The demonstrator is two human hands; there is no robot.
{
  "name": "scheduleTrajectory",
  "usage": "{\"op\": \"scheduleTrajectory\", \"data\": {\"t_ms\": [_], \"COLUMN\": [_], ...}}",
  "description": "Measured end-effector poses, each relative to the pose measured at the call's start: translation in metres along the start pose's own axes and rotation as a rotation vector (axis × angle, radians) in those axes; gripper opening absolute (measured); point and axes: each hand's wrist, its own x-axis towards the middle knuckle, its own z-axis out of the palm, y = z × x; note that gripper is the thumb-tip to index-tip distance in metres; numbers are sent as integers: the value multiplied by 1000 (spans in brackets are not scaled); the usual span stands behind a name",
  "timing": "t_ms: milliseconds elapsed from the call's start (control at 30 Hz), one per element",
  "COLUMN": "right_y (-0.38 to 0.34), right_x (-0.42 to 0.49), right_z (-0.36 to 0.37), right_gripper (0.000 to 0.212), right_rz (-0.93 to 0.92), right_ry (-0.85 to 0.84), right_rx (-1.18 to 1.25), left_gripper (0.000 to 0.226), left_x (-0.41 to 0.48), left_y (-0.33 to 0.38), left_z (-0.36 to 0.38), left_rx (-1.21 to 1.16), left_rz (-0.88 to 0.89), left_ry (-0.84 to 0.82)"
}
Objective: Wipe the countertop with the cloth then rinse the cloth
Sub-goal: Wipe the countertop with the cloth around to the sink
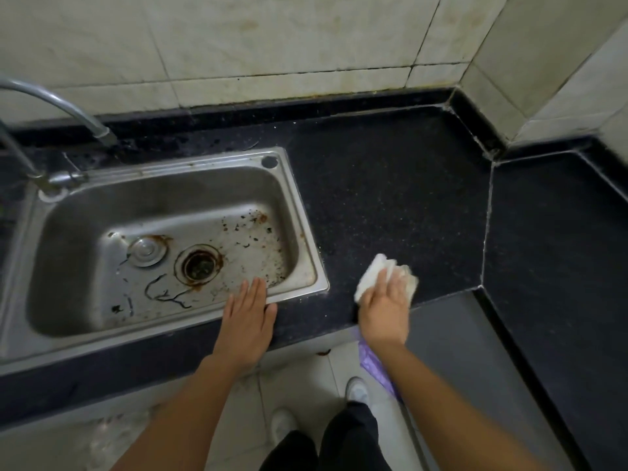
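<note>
Wiping step: right hand [384, 307] presses bunched white cloth [373, 271] on black countertop [390, 198]; left hand [249, 317] flat, holding nothing, on sink rim [302, 212]. Advise firm overlapping strokes.

Countertop [390, 185]: dark stone, fine pale speckle, dull sheen, pale filled seams at joints. Sink [299, 212]: brushed stainless steel, matt, basin floor rust-spotted with dark grime. Drain ring [200, 265]: metal, rusted brown. Loose drain cover [146, 250]: shiny metal disc. Faucet [57, 103]: smooth grey metal tube. Wall tiles [272, 39]: cream, marbled, glazed, stained, dark grout. Cloth [373, 271]: white, soft, crumpled fabric. Floor tiles [299, 385]: pale, glossy.
</note>
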Motion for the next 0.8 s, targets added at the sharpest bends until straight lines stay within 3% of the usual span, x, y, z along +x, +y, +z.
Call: {"op": "scheduleTrajectory", "data": {"t_ms": [100,200,333,400,500,600,700,800], "right_y": [-41,-50,-3,23,31,-3,-47,-77], "right_x": [-55,-81,-50,-24,12,54,101,138], "right_z": [23,23,-5,-17,-25,-21,-15,-11], "right_gripper": [53,49,45,46,56,53,52,58], "right_rz": [-368,-500,-774,-751,-566,-474,-497,-499], "right_ry": [-100,-202,-239,-224,-193,-146,-195,-278], "right_rx": [-117,10,-51,-33,2,-7,-77,-135], "left_gripper": [56,55,55,56,59,85,107,98], "left_x": [1,2,3,3,4,4,5,5], "left_y": [0,0,-2,-3,-4,-5,-4,0], "left_z": [-2,-4,-5,-4,-1,3,4,2], "left_rx": [-11,-14,-48,-61,-33,-22,-34,-48], "left_rz": [-7,-15,-12,-7,-14,-4,-33,-54], "left_ry": [-15,-41,-48,-46,-32,-6,-3,-1]}}
